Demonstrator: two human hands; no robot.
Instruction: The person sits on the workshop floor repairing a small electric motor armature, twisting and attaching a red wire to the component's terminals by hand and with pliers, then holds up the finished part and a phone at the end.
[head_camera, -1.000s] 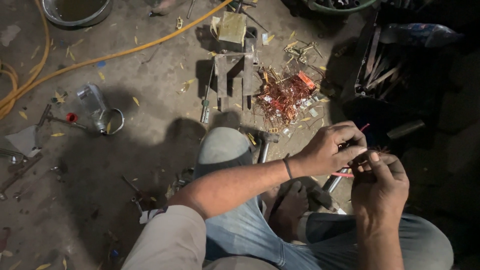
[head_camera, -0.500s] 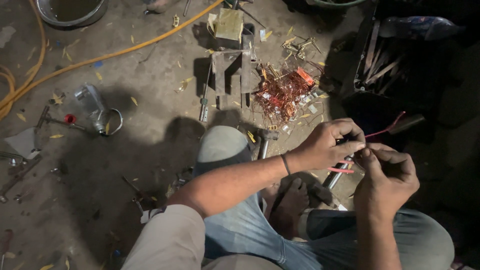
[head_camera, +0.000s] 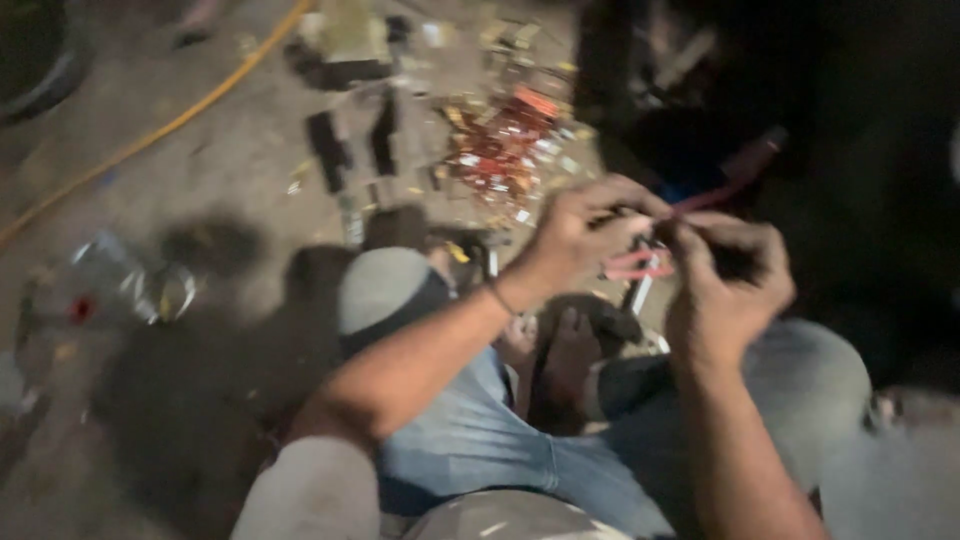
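Observation:
The head view is motion-blurred. My left hand (head_camera: 585, 235) and my right hand (head_camera: 725, 285) meet above my knees, fingers pinched together on a thin red wire (head_camera: 725, 185) that runs up and to the right from my fingers into the dark. A second red strand (head_camera: 630, 268) shows just below the hands. I sit on the floor in blue jeans, one knee (head_camera: 385, 290) raised to the left of my hands. What exactly sits inside my right fist is hidden.
A heap of copper-coloured wire scraps (head_camera: 505, 150) lies on the concrete floor ahead. A small metal stand (head_camera: 350, 130) is left of it. A yellow hose (head_camera: 170, 125) crosses the upper left. A metal tool with a ring (head_camera: 150, 290) lies at left. Dark clutter fills the right.
The view has swung and blurred, shifting the scene. My hands stay together on the red wire, whose free end now points further up and right.

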